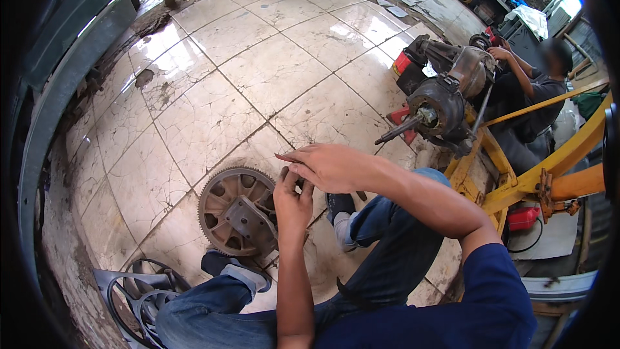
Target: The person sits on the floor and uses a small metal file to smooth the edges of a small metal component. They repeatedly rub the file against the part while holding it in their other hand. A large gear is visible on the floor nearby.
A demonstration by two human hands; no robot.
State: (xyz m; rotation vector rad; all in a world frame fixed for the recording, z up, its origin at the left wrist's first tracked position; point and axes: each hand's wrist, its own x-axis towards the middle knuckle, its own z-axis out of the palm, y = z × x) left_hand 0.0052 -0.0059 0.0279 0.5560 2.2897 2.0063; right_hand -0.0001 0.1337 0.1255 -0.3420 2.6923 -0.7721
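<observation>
My left hand (294, 205) is raised beside a round toothed flywheel (212, 201), its fingers curled and their tips close together. Whatever may lie between them is hidden. Just above it my right hand (329, 167) reaches across, palm down, with fingers stretched to the left and the thumb against the left fingertips. Nothing can be made out in its grasp. The flywheel lies flat on the floor, rusty brown, with openings around its face. A flat grey metal plate (250, 221) with holes rests on top of it, partly behind my left forearm.
Large cracked tiles (271, 64) cover the floor. An axle assembly (445, 103) sits on a yellow frame (491, 148) at right, where another person (533, 90) crouches. Grey parts with black loops (139, 297) lie beside my left leg. A vehicle edge (64, 103) borders the left.
</observation>
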